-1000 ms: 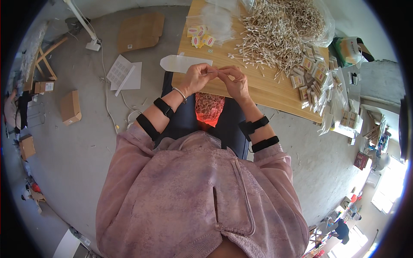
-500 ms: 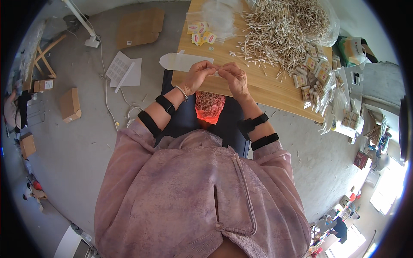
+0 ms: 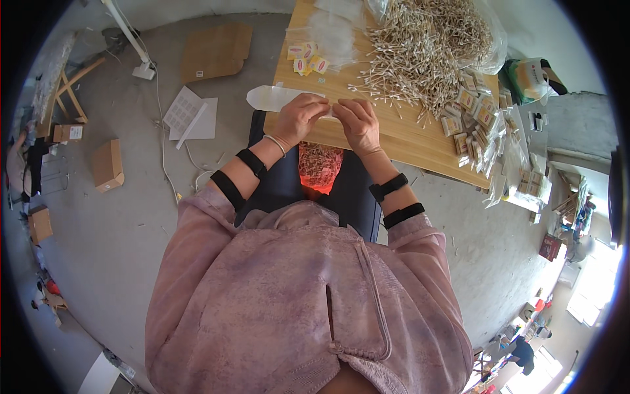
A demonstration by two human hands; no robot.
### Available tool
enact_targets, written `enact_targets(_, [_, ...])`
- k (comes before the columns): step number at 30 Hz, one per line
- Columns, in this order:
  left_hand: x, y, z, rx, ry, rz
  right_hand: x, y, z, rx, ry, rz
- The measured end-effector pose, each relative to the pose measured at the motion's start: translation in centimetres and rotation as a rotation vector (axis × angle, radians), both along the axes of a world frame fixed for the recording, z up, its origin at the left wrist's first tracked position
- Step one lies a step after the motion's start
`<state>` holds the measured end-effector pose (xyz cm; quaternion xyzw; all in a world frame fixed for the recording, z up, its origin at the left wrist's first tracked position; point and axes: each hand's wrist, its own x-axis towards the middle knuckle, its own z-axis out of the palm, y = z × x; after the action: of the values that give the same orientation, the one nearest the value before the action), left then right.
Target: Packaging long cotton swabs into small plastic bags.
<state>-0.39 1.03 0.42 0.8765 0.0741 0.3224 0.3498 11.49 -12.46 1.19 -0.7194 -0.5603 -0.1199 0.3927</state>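
Close together over the table's front edge, my left hand [image 3: 300, 121] and my right hand [image 3: 357, 125] both have their fingers pinched. A small whitish piece [image 3: 330, 115] shows between the fingertips; it is too small to make out. Just left of and behind my left hand lies a pale, translucent strip with a pointed end [image 3: 269, 98]. A loose heap of cotton swabs [image 3: 420, 59] spreads over the table beyond my right hand. Small yellow and white cards [image 3: 308, 60] lie farther back, next to a pile of clear plastic bags [image 3: 338, 33].
Filled small packs [image 3: 476, 118] crowd the right end of the wooden table [image 3: 394, 134]. Below its front edge, between my legs, a red bag of swabs [image 3: 319, 164] shows. Flattened cardboard [image 3: 216, 49], white sheets [image 3: 193, 115] and a brown box [image 3: 108, 165] lie on the floor to the left.
My fingertips have drawn slightly apart. The right hand has turned so its back faces up more. The view has shifted slightly.
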Motion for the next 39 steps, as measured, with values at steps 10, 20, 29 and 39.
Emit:
enact_targets(10, [-0.3, 0.2, 1.3, 0.455, 0.005, 0.072, 0.5, 0.4, 0.5, -0.072, -0.238, 0.018])
enact_targets(20, [-0.5, 0.0, 1.2, 0.569, 0.036, 0.117, 0.7, 0.8, -0.2, -0.107, -0.303, -0.002])
enact_targets(29, [0.0, 0.0, 0.6, 0.577, -0.011, 0.157, 0.7, 0.9, 0.2, -0.141, -0.345, 0.009])
enact_targets(39, [0.2, 0.1, 0.4, 0.584, -0.012, 0.167, 0.8, 1.1, 0.0, -0.146, -0.396, 0.004])
